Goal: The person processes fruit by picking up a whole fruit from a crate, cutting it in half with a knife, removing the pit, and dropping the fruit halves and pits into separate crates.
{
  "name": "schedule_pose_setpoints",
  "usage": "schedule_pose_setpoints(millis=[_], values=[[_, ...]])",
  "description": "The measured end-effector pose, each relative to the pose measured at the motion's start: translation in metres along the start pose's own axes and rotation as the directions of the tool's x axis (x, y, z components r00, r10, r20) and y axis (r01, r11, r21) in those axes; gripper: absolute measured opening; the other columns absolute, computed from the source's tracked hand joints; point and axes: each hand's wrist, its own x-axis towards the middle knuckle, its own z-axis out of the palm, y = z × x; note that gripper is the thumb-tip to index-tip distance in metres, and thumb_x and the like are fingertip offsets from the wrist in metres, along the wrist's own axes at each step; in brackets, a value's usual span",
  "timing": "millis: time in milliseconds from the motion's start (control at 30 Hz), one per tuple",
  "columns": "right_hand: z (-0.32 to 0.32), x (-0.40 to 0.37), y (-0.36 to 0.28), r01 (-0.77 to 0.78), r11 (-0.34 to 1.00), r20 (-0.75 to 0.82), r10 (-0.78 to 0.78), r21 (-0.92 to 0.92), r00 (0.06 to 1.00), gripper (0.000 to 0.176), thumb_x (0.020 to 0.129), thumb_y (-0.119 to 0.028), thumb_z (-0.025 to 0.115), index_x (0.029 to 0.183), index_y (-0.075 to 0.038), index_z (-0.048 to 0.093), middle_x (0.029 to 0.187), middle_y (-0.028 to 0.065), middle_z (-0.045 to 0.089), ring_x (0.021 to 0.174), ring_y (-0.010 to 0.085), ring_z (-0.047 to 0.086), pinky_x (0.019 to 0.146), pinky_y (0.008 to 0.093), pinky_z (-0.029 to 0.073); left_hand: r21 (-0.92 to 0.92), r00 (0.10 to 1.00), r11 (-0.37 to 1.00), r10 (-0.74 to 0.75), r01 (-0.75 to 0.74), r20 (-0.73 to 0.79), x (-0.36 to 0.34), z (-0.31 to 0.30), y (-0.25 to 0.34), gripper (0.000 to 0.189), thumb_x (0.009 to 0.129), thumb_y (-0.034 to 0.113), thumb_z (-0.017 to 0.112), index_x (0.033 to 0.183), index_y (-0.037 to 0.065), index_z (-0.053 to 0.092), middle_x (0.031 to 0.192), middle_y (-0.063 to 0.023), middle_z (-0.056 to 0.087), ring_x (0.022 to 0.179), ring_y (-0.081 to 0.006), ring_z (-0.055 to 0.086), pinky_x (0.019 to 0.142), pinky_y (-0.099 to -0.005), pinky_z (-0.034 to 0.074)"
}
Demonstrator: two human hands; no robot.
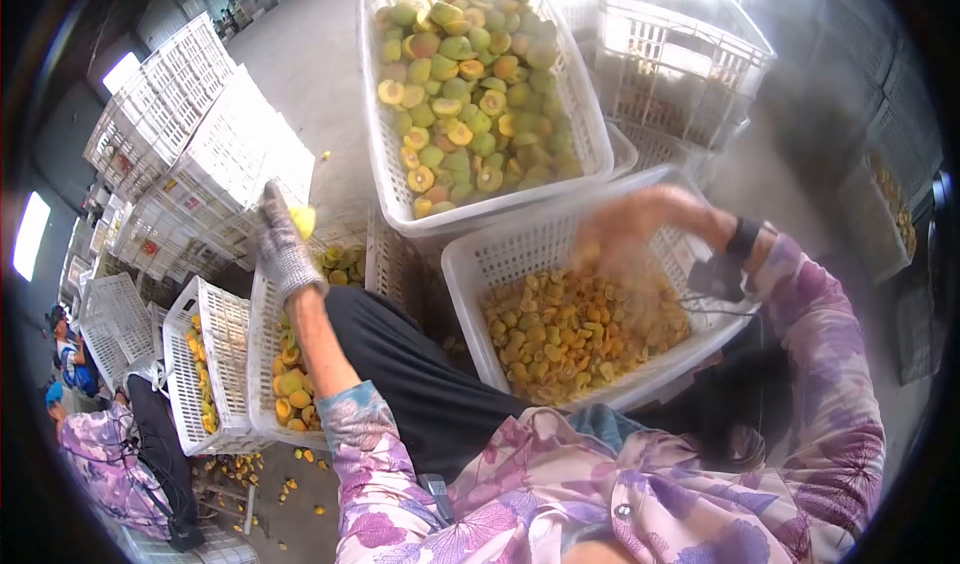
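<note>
My left hand (285, 244), in a grey glove, is closed on a yellow fruit piece (303, 221), above a crate of fruit pieces at the left. My right hand (625, 232) is bare and smeared by motion over the white basket (461, 274) at the centre right; its fingers cannot be made out. Many orange and yellow fruit pieces (560, 334) lie in that basket. Behind it, a larger heap of green and yellow cut fruit (470, 94) fills a white crate (385, 179).
Stacked white crates (230, 144) rise at the left, others (690, 54) at the back right. Beside my left forearm stand two crates with fruit, one a narrow crate (232, 334). Fruit pieces (290, 486) are scattered on the floor. Another person (110, 454) sits at the far left.
</note>
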Motion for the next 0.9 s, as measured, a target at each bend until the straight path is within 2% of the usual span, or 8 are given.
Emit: schedule_pose_setpoints(millis=[67, 133, 300, 367, 700, 800, 867, 900], values=[[-0.057, 0.001, -0.005, -0.047, 0.987, -0.355, 0.099, 0.151, 0.930, 0.025, 0.088, -0.025, 0.062, 0.104, -0.006, 0.065, 0.093, 0.0092, 0.068, 0.072, 0.0210, 0.064, 0.069, 0.0353, 0.053, 0.460, 0.948, 0.862, 0.297, -0.216, -0.111, 0.013, -0.006, -0.010, 0.055, 0.088, 0.056, 0.054, 0.120, 0.011, 0.060, 0.113, -0.0146, 0.063, 0.093, -0.0185, 0.065, 0.080, -0.0307, 0.056], [-0.091, 0.029, 0.023, 0.027, 0.999, -0.829, 0.018, 0.041, 0.559, 0.020, 0.089, -0.025, 0.060, 0.090, -0.006, 0.066, 0.077, 0.0075, 0.066, 0.056, 0.0205, 0.060, 0.060, 0.0377, 0.051, -0.017, 0.975, 0.980, 0.193, -0.196, -0.110, 0.005, -0.001, 0.007, 0.059, 0.087, 0.058, 0.053, 0.130, 0.017, 0.054, 0.127, -0.0144, 0.057, 0.099, -0.0210, 0.064, 0.087, -0.0346, 0.053], [-0.144, 0.148, 0.060, -0.170, 0.985, -0.935, 0.029, -0.033, 0.354, 0.025, 0.090, -0.027, 0.057, 0.085, -0.004, 0.065, 0.078, 0.0093, 0.061, 0.070, 0.0245, 0.060, 0.066, 0.0379, 0.048, -0.486, 0.928, 0.869, 0.251, -0.091, 0.274, -0.038, 0.053, 0.000, 0.043, 0.094, 0.035, 0.055, 0.122, 0.003, 0.057, 0.121, -0.0158, 0.059, 0.104, -0.0201, 0.061, 0.094, -0.0326, 0.050], [-0.145, 0.183, 0.080, -0.193, 0.970, -0.929, -0.071, -0.149, 0.363, 0.024, 0.089, -0.029, 0.057, 0.090, -0.006, 0.065, 0.082, 0.0100, 0.061, 0.079, 0.0273, 0.060, 0.069, 0.0376, 0.048, -0.694, 0.880, 0.594, -0.055, 0.408, 0.471, -0.046, 0.081, -0.055, 0.037, 0.095, 0.029, 0.056, 0.121, 0.003, 0.058, 0.115, -0.0148, 0.062, 0.101, -0.0184, 0.062, 0.090, -0.0323, 0.051], [-0.116, 0.155, 0.062, -0.254, 0.941, -0.903, -0.104, -0.226, 0.417, 0.018, 0.084, -0.021, 0.059, 0.085, -0.003, 0.059, 0.081, 0.0147, 0.062, 0.071, 0.0323, 0.062, 0.060, 0.0419, 0.048, -0.333, 0.453, 0.392, -0.268, 0.858, 0.851, -0.063, 0.057, 0.016, 0.041, 0.097, 0.032, 0.050, 0.121, 0.000, 0.056, 0.107, -0.0133, 0.065, 0.093, -0.0252, 0.065, 0.082, -0.0378, 0.053], [-0.108, 0.158, 0.070, 0.023, 0.978, -0.978, 0.207, 0.207, 0.009, 0.016, 0.083, -0.015, 0.060, 0.073, -0.005, 0.053, 0.063, 0.0067, 0.053, 0.054, 0.0189, 0.052, 0.049, 0.0346, 0.042, -0.393, 0.489, 0.359, -0.231, 0.846, 0.841, -0.069, 0.072, 0.002, 0.046, 0.096, 0.037, 0.050, 0.124, 0.001, 0.053, 0.112, -0.0127, 0.063, 0.098, -0.0253, 0.062, 0.086, -0.0386, 0.051], [-0.088, 0.098, 0.013, 0.534, 0.682, -0.866, 0.397, 0.500, 0.304, 0.016, 0.085, -0.015, 0.060, 0.073, -0.008, 0.053, 0.062, 0.0019, 0.049, 0.051, 0.0137, 0.046, 0.046, 0.0305, 0.036, -0.503, 0.605, 0.431, -0.136, 0.749, 0.785, -0.078, 0.080, 0.000, 0.057, 0.095, 0.045, 0.050, 0.132, 0.003, 0.046, 0.127, -0.0122, 0.055, 0.115, -0.0245, 0.053, 0.098, -0.0397, 0.042], [-0.074, 0.078, -0.014, 0.715, 0.072, -0.688, 0.355, 0.696, 0.633, 0.016, 0.086, -0.015, 0.060, 0.073, -0.010, 0.052, 0.060, -0.0029, 0.045, 0.048, 0.0085, 0.040, 0.043, 0.0263, 0.031, -0.527, 0.618, 0.438, -0.090, 0.729, 0.781, -0.082, 0.082, 0.009, 0.060, 0.094, 0.048, 0.050, 0.135, 0.005, 0.044, 0.131, -0.0109, 0.050, 0.121, -0.0231, 0.047, 0.102, -0.0396, 0.037]])
